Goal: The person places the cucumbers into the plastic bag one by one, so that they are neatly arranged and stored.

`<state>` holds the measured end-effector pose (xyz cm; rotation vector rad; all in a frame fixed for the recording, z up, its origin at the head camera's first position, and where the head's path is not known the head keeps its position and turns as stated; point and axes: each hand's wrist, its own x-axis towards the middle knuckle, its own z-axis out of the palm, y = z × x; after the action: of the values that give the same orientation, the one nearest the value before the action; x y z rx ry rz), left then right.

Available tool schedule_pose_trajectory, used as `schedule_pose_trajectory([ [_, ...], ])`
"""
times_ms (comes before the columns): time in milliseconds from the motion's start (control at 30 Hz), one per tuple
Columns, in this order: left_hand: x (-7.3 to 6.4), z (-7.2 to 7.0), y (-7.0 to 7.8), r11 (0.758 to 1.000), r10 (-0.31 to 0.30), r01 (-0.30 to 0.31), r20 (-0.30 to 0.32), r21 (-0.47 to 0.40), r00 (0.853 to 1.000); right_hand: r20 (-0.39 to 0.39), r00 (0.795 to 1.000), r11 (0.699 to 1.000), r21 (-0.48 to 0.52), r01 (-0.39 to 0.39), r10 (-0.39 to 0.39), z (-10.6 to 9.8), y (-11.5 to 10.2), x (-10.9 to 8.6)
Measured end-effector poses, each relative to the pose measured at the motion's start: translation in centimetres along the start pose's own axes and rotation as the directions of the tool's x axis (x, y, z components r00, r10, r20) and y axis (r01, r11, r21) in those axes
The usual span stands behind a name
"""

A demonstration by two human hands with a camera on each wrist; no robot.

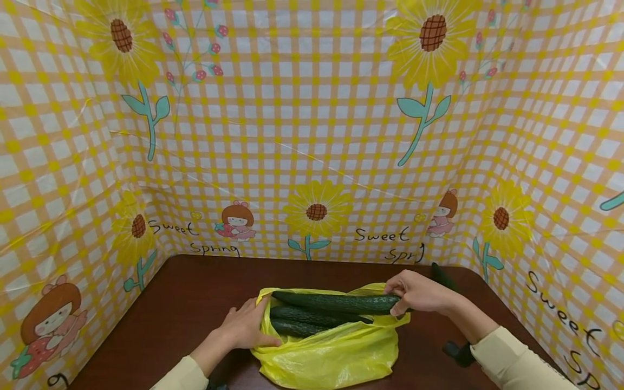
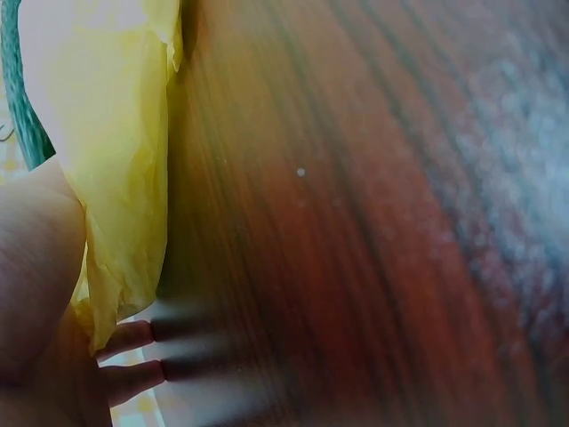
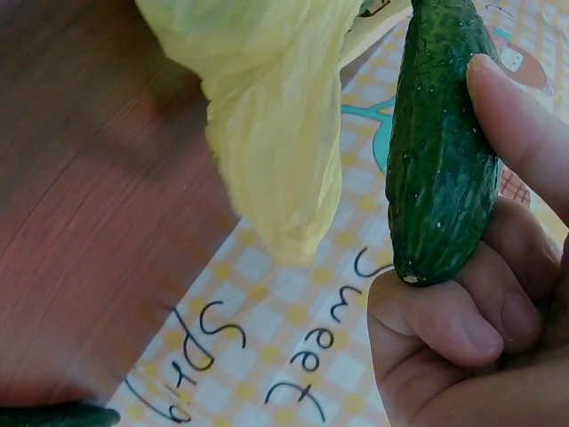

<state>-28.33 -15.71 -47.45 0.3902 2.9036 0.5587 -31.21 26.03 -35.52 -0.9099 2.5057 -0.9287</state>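
A yellow plastic bag [image 1: 336, 357] lies with its mouth spread wide, several dark green cucumbers [image 1: 312, 320] inside. My right hand [image 1: 414, 292] grips the right end of the topmost cucumber [image 1: 336, 301], which lies lengthwise across the bag's mouth. Up close in the right wrist view, the thumb presses one side of this cucumber [image 3: 444, 151] and bent fingers support its blunt tip. At the bag's left end, my left hand [image 1: 244, 325] rests against the plastic, thumb along the front and fingers spread. Two straight fingers [image 2: 133, 382] show below the bag in the left wrist view.
Another cucumber [image 1: 442, 276] lies at the table's back right corner. The dark brown table [image 1: 195, 287] is enclosed by checked, flower-printed cloth walls [image 1: 312, 135] at the back and both sides. A black object [image 1: 457, 353] shows beside the right sleeve.
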Motion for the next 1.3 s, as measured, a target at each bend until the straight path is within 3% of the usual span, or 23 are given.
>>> schedule_pose_trajectory([
  [500,-0.7,0.9,0.1,0.999,0.002,-0.004,-0.027,-0.039,1.000,0.011,1.000,1.000,0.002,-0.027,0.027,2.4,0.1,4.2],
  [767,-0.4,0.9,0.1,0.999,0.016,-0.018,-0.049,-0.036,0.999,0.017,0.998,0.998,-0.004,-0.056,0.056,2.5,0.5,5.4],
  [1033,-0.3,0.3,0.1,0.998,0.022,-0.025,-0.050,-0.056,0.999,0.053,0.995,0.991,-0.105,-0.080,0.086,2.9,0.7,6.5],
  [1300,-0.2,-0.1,0.5,0.999,0.023,-0.025,-0.070,-0.025,0.997,0.050,0.983,0.976,-0.137,-0.170,0.178,3.7,1.0,6.8],
])
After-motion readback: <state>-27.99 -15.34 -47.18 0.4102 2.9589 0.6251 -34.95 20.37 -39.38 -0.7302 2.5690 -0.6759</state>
